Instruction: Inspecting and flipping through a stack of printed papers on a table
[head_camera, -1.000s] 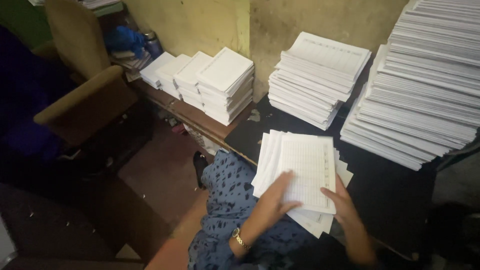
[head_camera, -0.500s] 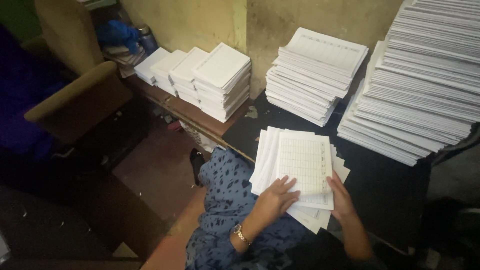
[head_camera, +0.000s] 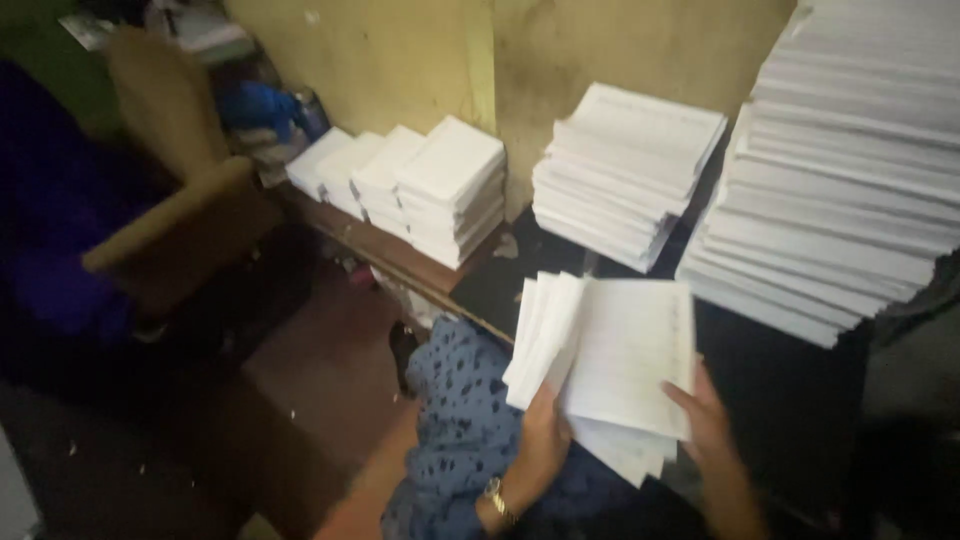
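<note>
Gripping one fanned sheaf of sheets (head_camera: 610, 360), two hands, left (head_camera: 545, 440), right (head_camera: 705, 420), three stacks behind

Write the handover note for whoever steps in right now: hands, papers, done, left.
Left hand: grips the near left edge of the fanned sheets on the dark table.
Right hand: holds their right edge.
Tall stack far right, medium stack by the wall, small stacks on the bench.
Done: sheets gathered in both hands.
Left: sheets still uneven, not on any stack.
</note>
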